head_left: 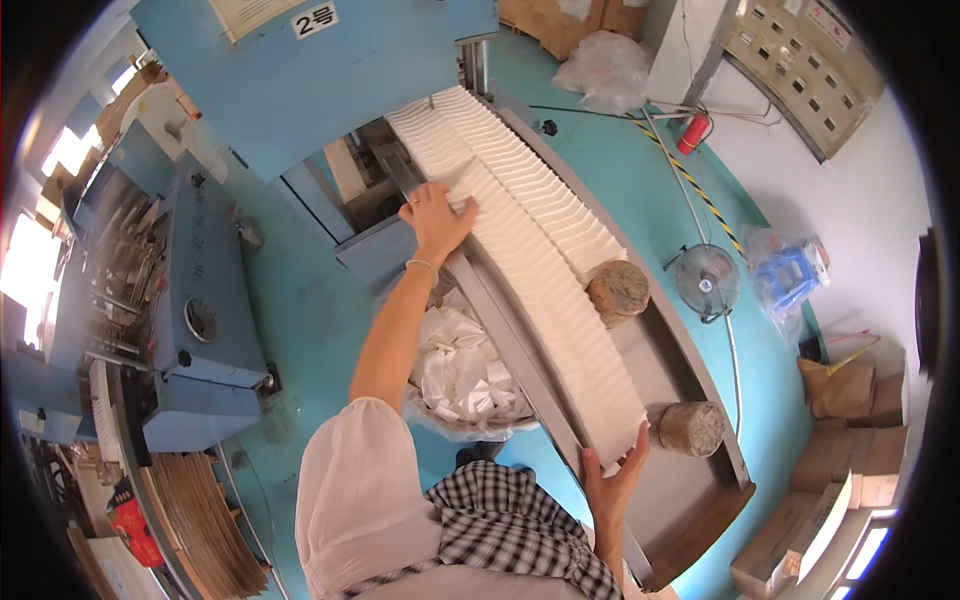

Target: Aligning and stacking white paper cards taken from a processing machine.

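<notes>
Two long rows of thin white folded pieces, paper-like, lie packed on edge in a metal chute (680, 490) that curves toward me from a blue machine (330, 70). My left hand (438, 225) touches the left side of the nearer row (545, 285), beside a small step in it. Its fingers are spread. At that row's near end, my right hand (612, 490) holds the last pieces, thumb on the left side and fingers on the right. A brown, rough cylindrical block (618, 292) stands against the end of the farther row (540, 185). A second such block (692, 430) lies right of my right hand.
Below the chute, a plastic-lined bin (465, 370) holds white scraps. Another blue machine (200, 290) stands at left, with stacked cardboard (205, 520) nearby. To the right are a floor fan (706, 282), a red fire extinguisher (692, 133) and cardboard boxes (800, 520).
</notes>
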Motion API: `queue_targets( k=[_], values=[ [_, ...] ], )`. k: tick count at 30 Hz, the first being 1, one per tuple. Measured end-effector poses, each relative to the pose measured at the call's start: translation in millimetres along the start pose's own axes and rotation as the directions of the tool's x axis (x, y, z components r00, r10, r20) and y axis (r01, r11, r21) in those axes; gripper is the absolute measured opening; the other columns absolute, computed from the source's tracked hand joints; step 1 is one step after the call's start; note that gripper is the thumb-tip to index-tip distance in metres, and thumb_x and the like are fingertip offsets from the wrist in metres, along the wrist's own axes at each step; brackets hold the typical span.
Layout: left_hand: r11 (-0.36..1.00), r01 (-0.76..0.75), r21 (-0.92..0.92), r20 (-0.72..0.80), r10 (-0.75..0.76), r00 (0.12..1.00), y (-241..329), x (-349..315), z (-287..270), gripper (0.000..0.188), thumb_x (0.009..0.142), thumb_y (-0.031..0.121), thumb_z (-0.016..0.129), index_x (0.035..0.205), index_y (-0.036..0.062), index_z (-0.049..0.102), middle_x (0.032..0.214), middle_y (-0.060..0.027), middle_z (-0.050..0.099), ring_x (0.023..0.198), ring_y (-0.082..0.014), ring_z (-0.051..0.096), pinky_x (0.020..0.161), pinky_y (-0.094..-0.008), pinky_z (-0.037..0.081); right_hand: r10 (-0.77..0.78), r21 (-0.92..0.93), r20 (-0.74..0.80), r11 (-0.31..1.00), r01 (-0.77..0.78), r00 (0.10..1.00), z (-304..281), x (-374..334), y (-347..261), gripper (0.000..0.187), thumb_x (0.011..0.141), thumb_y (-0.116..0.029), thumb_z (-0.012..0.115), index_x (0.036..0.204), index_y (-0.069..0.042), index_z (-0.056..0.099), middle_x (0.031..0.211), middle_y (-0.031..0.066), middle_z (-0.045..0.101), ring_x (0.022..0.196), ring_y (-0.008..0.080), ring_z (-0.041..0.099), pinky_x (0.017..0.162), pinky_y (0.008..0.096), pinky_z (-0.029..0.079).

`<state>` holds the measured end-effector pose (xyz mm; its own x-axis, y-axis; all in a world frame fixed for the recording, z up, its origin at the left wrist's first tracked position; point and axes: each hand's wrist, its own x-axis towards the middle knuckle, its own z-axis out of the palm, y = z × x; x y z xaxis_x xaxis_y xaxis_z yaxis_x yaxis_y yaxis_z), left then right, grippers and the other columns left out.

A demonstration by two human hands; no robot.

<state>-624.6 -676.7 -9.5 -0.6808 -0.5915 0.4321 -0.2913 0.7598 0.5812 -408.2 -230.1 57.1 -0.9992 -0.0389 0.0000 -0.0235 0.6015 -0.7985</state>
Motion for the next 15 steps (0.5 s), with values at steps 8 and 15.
queue_targets(
  k=[8, 15],
  values=[
    [0.975, -0.079, -0.209, 0.446, 0.167, 0.879, 26.5, 4.4, -15.5, 0.072, 0.084, 0.060, 0.068, 0.133, 0.0077, 0.060, 0.125, -0.0218, 0.070, 0.117, -0.0368, 0.065, 0.108, -0.0453, 0.041, -0.168, -0.260, -0.084, 0.955, 0.141, 0.982, 1.5, 38.0, -8.0, 0.088, 0.078, -0.023, 0.089, 0.154, -0.009, 0.045, 0.149, 0.0333, 0.038, 0.139, 0.0511, 0.041, 0.113, 0.0529, 0.038],
    [0.990, -0.121, -0.071, 0.578, 0.139, 0.804, 52.1, 28.5, -28.1, 0.074, 0.078, 0.066, 0.070, 0.125, 0.0083, 0.071, 0.113, -0.0185, 0.075, 0.107, -0.0370, 0.070, 0.096, -0.0416, 0.052, 0.028, -0.069, 0.062, 0.997, -0.023, 0.998, -32.3, 69.8, -26.8, 0.072, 0.081, -0.024, 0.088, 0.143, -0.002, 0.058, 0.127, 0.0206, 0.066, 0.118, 0.0307, 0.063, 0.101, 0.0408, 0.049]
  ],
)
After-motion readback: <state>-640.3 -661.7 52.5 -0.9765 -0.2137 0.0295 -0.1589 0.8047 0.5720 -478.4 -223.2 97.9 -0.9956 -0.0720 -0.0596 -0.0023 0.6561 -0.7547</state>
